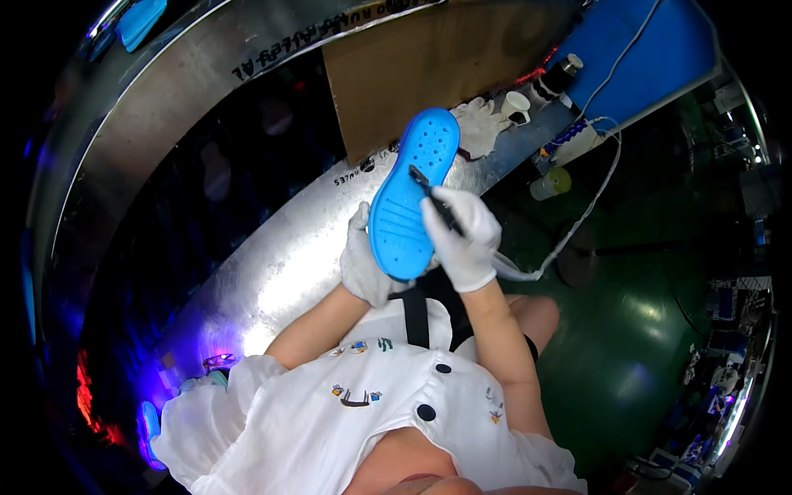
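My left hand (pixel 361 266), in a white glove, grips a bright blue shoe sole (pixel 411 191) from below and holds it up with its dotted, ribbed underside facing me. My right hand (pixel 462 233), also gloved in white, holds a thin black pen-like tool (pixel 436 198) whose tip rests on the middle of the sole. A white cable (pixel 577 219) runs from that tool off to the right. Both hands are just in front of a shiny metal bench edge (pixel 280 264).
A brown cardboard sheet (pixel 429 66) stands behind the sole, with a spare white glove (pixel 480 124), a white cup (pixel 516 106) and a dark bottle (pixel 561 74) beside it. A blue panel (pixel 652 58) lies at the back right. The green floor (pixel 627 346) spreads right. Another blue sole (pixel 140 18) sits top left.
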Demonstrator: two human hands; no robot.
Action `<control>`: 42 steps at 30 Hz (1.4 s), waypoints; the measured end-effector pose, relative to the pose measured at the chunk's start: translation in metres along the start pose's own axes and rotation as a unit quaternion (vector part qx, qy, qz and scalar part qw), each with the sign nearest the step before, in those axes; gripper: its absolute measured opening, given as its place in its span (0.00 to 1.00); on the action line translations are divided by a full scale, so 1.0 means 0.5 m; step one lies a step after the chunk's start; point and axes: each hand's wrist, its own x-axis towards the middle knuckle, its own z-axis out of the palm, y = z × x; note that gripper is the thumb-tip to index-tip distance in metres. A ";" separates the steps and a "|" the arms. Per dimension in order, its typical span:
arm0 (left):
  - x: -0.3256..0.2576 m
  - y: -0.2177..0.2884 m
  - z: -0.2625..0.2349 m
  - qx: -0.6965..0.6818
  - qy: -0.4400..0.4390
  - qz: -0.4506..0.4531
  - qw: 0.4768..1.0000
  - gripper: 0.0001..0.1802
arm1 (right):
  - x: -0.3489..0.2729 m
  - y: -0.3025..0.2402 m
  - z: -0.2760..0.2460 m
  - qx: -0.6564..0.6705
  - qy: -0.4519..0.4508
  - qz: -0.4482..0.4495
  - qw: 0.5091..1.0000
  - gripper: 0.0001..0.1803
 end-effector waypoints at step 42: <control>0.018 0.016 0.064 0.119 -0.030 0.125 0.985 0.52 | -0.054 -0.087 0.003 0.224 0.056 0.076 0.970 0.11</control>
